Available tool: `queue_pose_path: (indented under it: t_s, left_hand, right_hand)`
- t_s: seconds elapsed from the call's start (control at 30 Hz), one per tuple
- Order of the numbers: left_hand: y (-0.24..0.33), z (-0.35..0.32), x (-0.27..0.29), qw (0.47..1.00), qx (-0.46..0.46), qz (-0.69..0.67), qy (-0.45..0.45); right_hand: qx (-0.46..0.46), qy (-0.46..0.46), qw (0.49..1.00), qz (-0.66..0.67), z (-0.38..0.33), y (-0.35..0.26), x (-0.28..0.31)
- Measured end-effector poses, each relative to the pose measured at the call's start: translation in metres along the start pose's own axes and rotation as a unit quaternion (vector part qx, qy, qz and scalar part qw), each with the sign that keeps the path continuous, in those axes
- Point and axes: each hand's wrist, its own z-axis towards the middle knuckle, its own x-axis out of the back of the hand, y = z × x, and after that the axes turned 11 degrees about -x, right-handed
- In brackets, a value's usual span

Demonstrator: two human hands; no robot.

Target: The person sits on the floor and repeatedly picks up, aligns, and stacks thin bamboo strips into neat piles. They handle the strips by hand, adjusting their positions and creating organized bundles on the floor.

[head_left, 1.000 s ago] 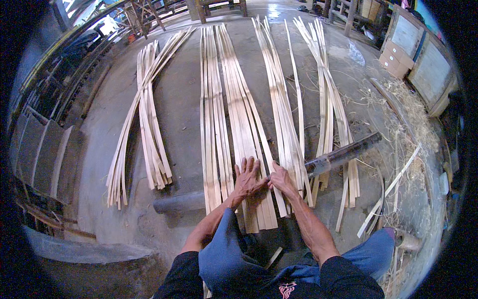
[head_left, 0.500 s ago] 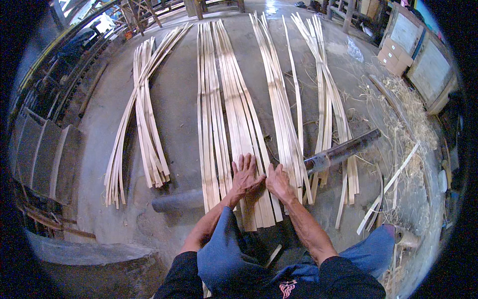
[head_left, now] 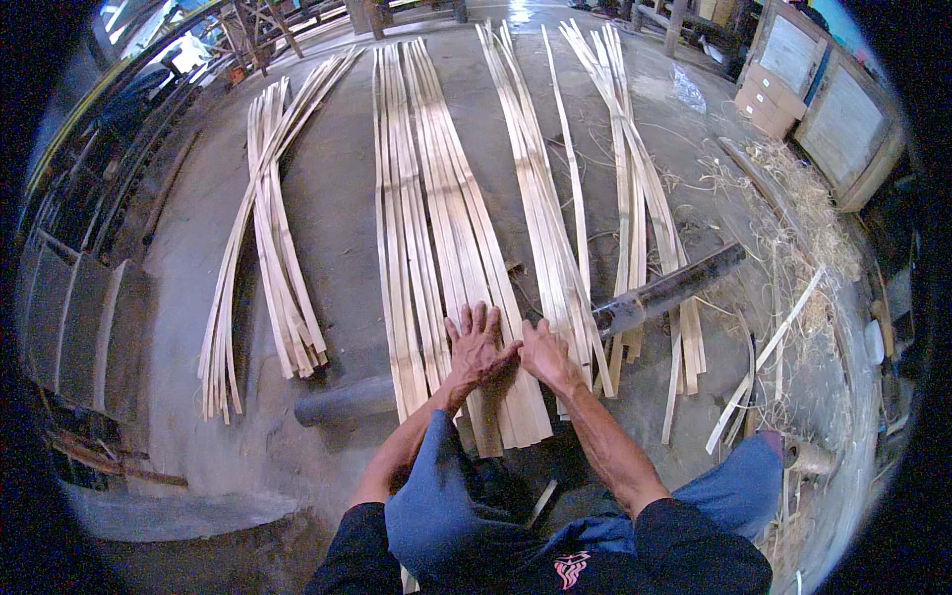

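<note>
Long, pale bamboo strips (head_left: 451,213) lie side by side in front of me, their near ends resting across a dark round pole (head_left: 674,288). My left hand (head_left: 478,347) is spread flat on top of the strips, fingers pointing away. Right beside it, my right hand (head_left: 548,357) is closed at the right edge of this group, its curled fingers on the outermost strip. The thumb side of the left hand meets the right hand. What lies under the right fingers is partly hidden.
A crossed bundle of strips (head_left: 268,198) lies at the left. Two more bundles lie to the right, the nearer one (head_left: 540,188) beside a single loose strip. Curly shavings (head_left: 818,218) heap along the right side. Cardboard boxes (head_left: 769,102) stand by framed panels (head_left: 853,129).
The gap beside the outermost right strip has narrowed, so the strips lie closer together. Both hands stay in nearly the same place on them. The view has shifted slightly.
</note>
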Motion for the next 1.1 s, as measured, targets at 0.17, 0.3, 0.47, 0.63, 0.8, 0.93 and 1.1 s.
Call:
queue_pose_path:
  t_s: [0.17, 0.3, 0.47, 0.63, 0.8, 0.93, 1.1]
  left_hand:
    - [0.005, 0.000, -0.005, 0.999, -0.006, 0.008, 0.033]
    - [0.002, -0.003, -0.013, 0.990, -0.098, 0.022, 0.094]
    - [-0.001, -0.003, -0.009, 0.992, -0.115, -0.013, 0.040]
    - [0.004, -0.004, -0.001, 0.993, -0.110, -0.013, 0.027]
    - [0.005, -0.004, 0.001, 0.994, -0.105, -0.027, 0.032]
    - [0.006, -0.004, -0.001, 0.995, -0.099, -0.025, 0.021]
    - [0.002, -0.001, -0.004, 0.995, -0.094, -0.014, 0.008]
  right_hand:
    - [-0.034, 0.137, 0.990, -0.030, 0.012, 0.019, 0.011]
    - [-0.028, 0.162, 0.983, -0.080, 0.016, 0.031, 0.006]
    - [-0.019, 0.159, 0.980, -0.116, 0.013, 0.026, 0.006]
    - [-0.049, 0.133, 0.989, -0.048, 0.011, 0.019, 0.012]
    - [-0.085, 0.109, 0.988, 0.062, 0.011, 0.015, 0.010]
    - [-0.152, 0.121, 0.951, 0.242, 0.016, 0.008, 0.013]
    - [-0.059, 0.171, 0.938, 0.296, 0.020, 0.004, 0.010]
